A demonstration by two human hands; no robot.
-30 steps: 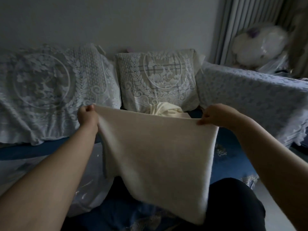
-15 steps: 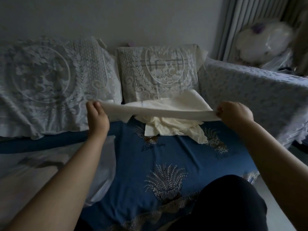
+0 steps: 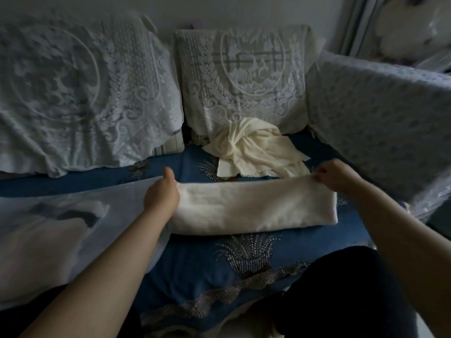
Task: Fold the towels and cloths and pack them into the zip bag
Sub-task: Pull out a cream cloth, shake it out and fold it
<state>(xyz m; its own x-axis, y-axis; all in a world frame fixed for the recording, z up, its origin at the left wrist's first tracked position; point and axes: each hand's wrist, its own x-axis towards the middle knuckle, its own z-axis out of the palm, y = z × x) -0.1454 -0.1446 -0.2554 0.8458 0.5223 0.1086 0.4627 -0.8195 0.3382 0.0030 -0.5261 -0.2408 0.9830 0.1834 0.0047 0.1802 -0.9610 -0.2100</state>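
A cream towel [image 3: 256, 206] lies folded into a long strip across the blue sofa seat [image 3: 200, 264]. My left hand [image 3: 162, 193] holds its left end, thumb raised. My right hand [image 3: 335, 175] pinches the far right corner. Behind the strip, a crumpled pile of cream cloths [image 3: 253, 148] rests against the middle cushion. A clear zip bag [image 3: 56, 230] with pale folded cloth inside lies at the left, under my left forearm.
Two lace-covered cushions [image 3: 80, 89] [image 3: 244, 76] stand along the sofa back. A lace-covered armrest [image 3: 380, 118] rises on the right. My dark-trousered knee [image 3: 341, 293] is at the bottom right. A curtain [image 3: 353, 23] hangs at the back right.
The towel hung open between both hands, was flipped over flat, and now lies lowered on the seat as a folded strip. Both hands came down and toward me.
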